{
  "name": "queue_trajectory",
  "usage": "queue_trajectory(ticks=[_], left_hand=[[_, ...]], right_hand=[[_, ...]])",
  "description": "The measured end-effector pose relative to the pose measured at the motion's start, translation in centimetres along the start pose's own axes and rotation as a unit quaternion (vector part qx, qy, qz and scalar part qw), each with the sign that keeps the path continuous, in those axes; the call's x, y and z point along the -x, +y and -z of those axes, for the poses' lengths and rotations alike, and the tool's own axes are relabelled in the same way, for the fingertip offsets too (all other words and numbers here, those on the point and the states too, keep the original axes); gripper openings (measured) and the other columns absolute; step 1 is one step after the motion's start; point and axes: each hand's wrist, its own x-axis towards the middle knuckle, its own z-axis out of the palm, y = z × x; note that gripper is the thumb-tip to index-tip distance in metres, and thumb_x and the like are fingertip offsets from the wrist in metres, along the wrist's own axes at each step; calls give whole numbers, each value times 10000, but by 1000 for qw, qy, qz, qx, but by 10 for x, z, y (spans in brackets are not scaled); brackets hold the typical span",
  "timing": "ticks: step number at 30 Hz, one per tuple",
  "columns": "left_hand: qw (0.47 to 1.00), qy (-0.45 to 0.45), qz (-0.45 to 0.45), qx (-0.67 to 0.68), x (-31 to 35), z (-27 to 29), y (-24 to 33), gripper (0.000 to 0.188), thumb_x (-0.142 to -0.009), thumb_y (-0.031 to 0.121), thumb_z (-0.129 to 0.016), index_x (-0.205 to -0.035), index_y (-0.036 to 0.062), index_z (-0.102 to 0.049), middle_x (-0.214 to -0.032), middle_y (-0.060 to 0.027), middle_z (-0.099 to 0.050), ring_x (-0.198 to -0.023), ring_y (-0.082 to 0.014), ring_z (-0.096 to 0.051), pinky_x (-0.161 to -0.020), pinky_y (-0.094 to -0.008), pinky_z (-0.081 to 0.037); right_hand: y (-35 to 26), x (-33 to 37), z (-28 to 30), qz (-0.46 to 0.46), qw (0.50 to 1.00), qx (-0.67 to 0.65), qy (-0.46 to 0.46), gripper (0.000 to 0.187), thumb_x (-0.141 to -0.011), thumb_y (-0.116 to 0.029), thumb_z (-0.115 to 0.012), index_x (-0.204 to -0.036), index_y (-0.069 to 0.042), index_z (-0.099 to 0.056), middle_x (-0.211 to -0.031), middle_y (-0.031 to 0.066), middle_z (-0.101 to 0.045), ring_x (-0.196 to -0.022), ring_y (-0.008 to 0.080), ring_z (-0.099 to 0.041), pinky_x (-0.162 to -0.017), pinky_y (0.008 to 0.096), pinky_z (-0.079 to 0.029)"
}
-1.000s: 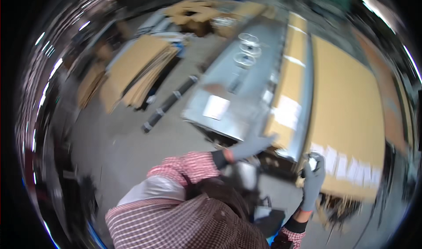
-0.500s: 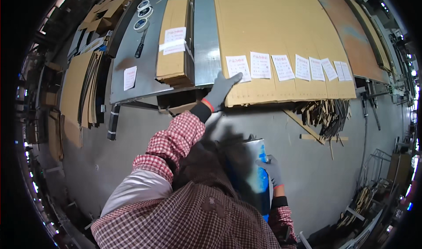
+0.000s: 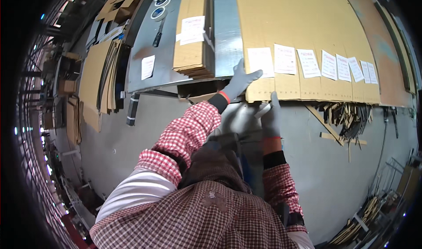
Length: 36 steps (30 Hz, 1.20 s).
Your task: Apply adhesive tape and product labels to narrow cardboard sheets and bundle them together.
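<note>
My left hand [image 3: 241, 82], in a grey glove, is spread at the near left corner of a wide stack of flat cardboard [image 3: 303, 33]. Its thumb lies over the edge of a white paper label [image 3: 260, 60], the other fingers along the stack's left side. My right hand [image 3: 271, 119], gloved too, is raised just below the front edge beside that corner. One finger points up against the edge. A pale sliver shows by its thumb, and the fingers look closed around something I cannot make out. More white labels [image 3: 308, 63] line the stack's front.
Left of the stack stands a narrow cardboard bundle [image 3: 191, 53] bound with white strap. Tape rolls [image 3: 158, 13] and a black-handled tool [image 3: 157, 38] lie on the grey metal table [image 3: 145, 46]. Dark and tan strips [image 3: 347, 119] hang under the stack at right. Cardboard sheets [image 3: 94, 77] lean at left.
My right hand has left the blue-marked panel low by my body and risen to the stack's front edge. My left hand stays at the corner. The view has shifted, moving the table rightward.
</note>
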Motion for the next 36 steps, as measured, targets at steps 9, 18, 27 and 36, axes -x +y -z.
queue_trajectory(ticks=[9,18,27,36], left_hand=[[999,-23,30,32,52,-9,18,685,-770,279,-797,-1286,-7,-449,-1152,-151,-618,-1043,-191,-601,-906,-345,-508],[986,-36,111,-122,229,-42,0,616,-814,188,-747,-1274,-42,-408,-1197,-178,-576,-1127,-236,-561,-947,-369,-470],[966,-252,56,-10,225,21,104,787,-775,119,-768,-1382,-86,-309,-1086,-144,-626,-970,-194,-612,-868,-304,-490],[938,-190,92,-275,195,63,76,456,-832,106,-690,-1255,1,-557,-801,-96,-667,-691,-185,-624,-637,-307,-522]], right_hand=[[-16,45,28,29,996,-2,-89,201,-915,-251,-588,-992,-66,-610,-867,35,-628,-670,149,-591,-602,275,-496],[-64,164,101,-257,864,409,-143,466,-887,-237,-582,-1264,32,-532,-1014,112,-650,-754,198,-661,-629,290,-562],[-123,215,-41,133,660,626,-394,497,-845,-110,-597,-1336,-94,-527,-885,125,-665,-832,234,-644,-731,331,-508],[-159,111,-6,-45,586,773,-238,315,-770,-33,-594,-1069,-16,-688,-917,141,-706,-775,202,-654,-727,305,-519]])
